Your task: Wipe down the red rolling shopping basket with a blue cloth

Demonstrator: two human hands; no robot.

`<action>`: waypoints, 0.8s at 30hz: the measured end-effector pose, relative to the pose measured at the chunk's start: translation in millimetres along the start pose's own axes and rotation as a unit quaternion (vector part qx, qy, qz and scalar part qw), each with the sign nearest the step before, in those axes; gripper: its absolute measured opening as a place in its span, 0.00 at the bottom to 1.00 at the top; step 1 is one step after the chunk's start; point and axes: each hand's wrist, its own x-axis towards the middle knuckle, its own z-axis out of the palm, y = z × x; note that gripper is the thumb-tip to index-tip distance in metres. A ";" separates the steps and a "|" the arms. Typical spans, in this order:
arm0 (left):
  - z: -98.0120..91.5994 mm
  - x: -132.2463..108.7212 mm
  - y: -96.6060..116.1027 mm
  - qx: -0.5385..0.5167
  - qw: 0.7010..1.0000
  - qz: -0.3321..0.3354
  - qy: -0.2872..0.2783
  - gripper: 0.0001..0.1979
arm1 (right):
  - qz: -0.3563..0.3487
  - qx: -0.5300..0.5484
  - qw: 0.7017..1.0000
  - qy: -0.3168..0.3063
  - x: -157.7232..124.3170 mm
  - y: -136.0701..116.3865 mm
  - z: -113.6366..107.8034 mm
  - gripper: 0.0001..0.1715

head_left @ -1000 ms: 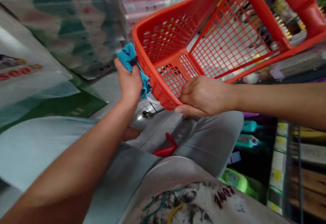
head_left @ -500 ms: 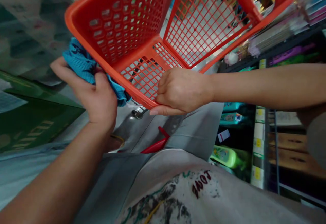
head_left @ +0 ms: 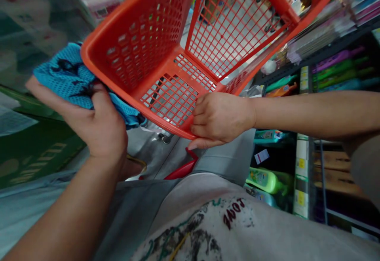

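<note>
Red basket had your right hand clasping its rim, seemingly for steadiness; your left hand held blue cloth alongside.

The basket is orange-red, with rounded holes patterning its left wall and a grid across its base; the cloth at left is bright blue marked with black; the near shirt is off-white, printed black, teal, yellow and dark red; a bottle at right is lime green

a lime-green bottle lies near a labelled shelf edge; a green box sits at left
</note>
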 end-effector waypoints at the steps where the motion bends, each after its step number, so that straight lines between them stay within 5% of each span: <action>1: 0.1 2.0 -1.5 -0.002 1.000 -0.002 0.027 0.37 | -0.005 -0.001 1.000 0.001 -0.4 -0.3 0.2 0.42; 5: 3.2 0.1 -1.9 -0.014 0.998 -0.056 0.034 0.28 | -0.017 -0.009 1.000 0.018 -4.1 0.1 2.3 0.43; 8: 2.6 -5.0 4.2 -0.031 0.999 -0.011 0.043 0.30 | -0.009 -0.002 1.000 0.023 -7.6 -1.9 1.3 0.45; 12: 4.9 -3.5 6.3 -0.042 0.998 0.007 0.055 0.32 | 0.107 0.059 0.992 0.019 3.6 -12.4 -7.8 0.48; 17: 7.1 -12.0 20.1 -0.038 0.993 -0.103 0.032 0.17 | 0.281 0.165 0.945 0.035 47.8 -29.5 -18.7 0.38; 22: -6.4 -27.7 37.8 -0.003 0.999 -0.040 0.015 0.21 | 0.359 0.196 0.913 0.003 68.5 -43.6 -18.3 0.19; 24: -7.6 -30.4 32.7 -0.011 0.997 -0.076 -0.019 0.20 | 0.359 0.204 0.911 0.002 63.9 -47.7 -14.2 0.18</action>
